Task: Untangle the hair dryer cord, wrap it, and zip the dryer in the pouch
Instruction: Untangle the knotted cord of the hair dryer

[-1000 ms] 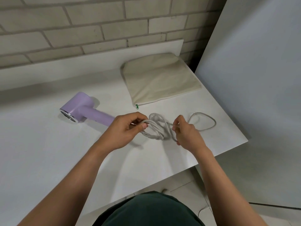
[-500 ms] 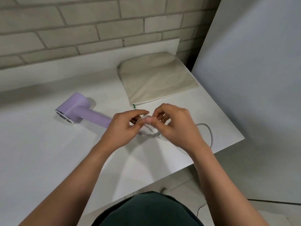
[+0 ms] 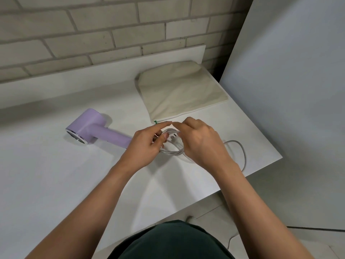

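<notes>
Pinching the bunched white cord (image 3: 173, 151) mid-frame, left hand (image 3: 147, 144) and right hand (image 3: 201, 144) both curled on it, fingertips nearly touching. Lilac dryer (image 3: 97, 128) lying left of centre, handle running down-right toward the hands, grille facing lower left.

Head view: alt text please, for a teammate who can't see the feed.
The left hand and right hand together hold a bundled white cord over a white table, with one loop trailing off to the right. A lilac hair dryer lies to the left, and a beige pouch lies flat behind the hands.
</notes>
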### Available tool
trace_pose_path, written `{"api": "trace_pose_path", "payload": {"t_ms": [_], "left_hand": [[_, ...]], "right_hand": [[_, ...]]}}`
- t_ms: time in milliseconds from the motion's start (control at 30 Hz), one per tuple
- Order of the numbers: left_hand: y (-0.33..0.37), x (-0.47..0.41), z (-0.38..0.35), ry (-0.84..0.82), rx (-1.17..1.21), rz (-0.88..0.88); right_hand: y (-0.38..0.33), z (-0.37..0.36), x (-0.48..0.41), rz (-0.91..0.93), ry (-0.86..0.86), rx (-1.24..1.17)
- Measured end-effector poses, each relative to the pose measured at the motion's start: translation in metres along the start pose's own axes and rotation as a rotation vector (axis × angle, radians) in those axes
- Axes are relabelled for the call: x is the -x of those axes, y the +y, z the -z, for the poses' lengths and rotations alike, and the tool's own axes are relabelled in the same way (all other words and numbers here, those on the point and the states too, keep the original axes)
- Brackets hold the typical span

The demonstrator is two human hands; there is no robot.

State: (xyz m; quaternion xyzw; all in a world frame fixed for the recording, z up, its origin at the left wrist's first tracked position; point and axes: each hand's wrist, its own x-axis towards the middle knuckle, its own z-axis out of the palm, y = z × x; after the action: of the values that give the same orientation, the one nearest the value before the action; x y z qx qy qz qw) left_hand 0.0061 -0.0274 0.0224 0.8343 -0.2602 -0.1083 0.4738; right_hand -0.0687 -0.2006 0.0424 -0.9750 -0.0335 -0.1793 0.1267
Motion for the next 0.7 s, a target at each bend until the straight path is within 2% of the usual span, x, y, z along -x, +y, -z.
{"api": "trace_pose_path", "payload": {"t_ms": [67,133,267,333,433,600,667,700], "left_hand": [[-0.001,-0.004,-0.001,-0.026,-0.007,0.031],[-0.003,-0.007,-0.003,-0.041,-0.015,0.042],[-0.006,-0.011,-0.003,-0.037,0.098,0.083],[-0.004,-0.011,-0.001,-0.058,0.179,0.102],[0.002,-0.011,-0.001,-0.084,0.256,0.107],[0.001,-0.011,-0.009,0.087,0.093,0.051],[0.002,-0.011,-0.012,0.112,0.056,0.043],[0.003,-0.011,-0.013,0.115,0.049,0.044]], "right_hand": [[0.006,0.000,0.001,-0.022,0.116,-0.053],[0.011,0.006,0.002,-0.135,0.211,-0.263],[0.014,0.018,0.003,-0.480,0.226,-0.876],[0.017,0.019,0.003,-0.542,0.220,-1.103],[0.024,0.019,0.003,-0.546,0.190,-1.303],[0.033,0.019,0.002,-0.612,0.140,-1.304],[0.036,0.021,0.000,-0.618,0.105,-1.152],[0.037,0.021,0.000,-0.578,0.099,-0.969]]}}
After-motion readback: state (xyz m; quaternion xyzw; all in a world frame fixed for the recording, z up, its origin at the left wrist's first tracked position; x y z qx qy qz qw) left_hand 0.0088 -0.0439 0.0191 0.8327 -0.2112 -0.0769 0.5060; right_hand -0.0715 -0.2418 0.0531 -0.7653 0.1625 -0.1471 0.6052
